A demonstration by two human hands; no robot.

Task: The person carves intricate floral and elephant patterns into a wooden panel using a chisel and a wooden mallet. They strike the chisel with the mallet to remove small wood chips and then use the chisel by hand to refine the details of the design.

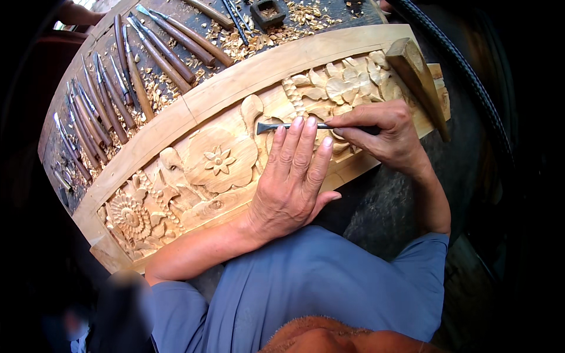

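A pale wooden panel [229, 132], carved with flowers and leaves inside a plain raised border, lies slanting across the bench before me. Over its middle, a dark metal chisel [269, 126] rests with its flared blade toward the left. My left hand [294, 170] lies flat on the chisel shaft, its fingers stretched out side by side and the thumb apart. Around the rear part of the same tool, my right hand [379, 132] is closed, thumb and forefinger pinching it. A flower with pointed petals [218, 160] stands out in relief left of the blade.
Several wooden-handled carving chisels [156, 56] fan out on the dark bench beyond the panel. Wood shavings [159, 94] are scattered among them. A thick wooden bar [419, 82] lies across the panel's right end. A small dark square box [269, 13] stands at the back.
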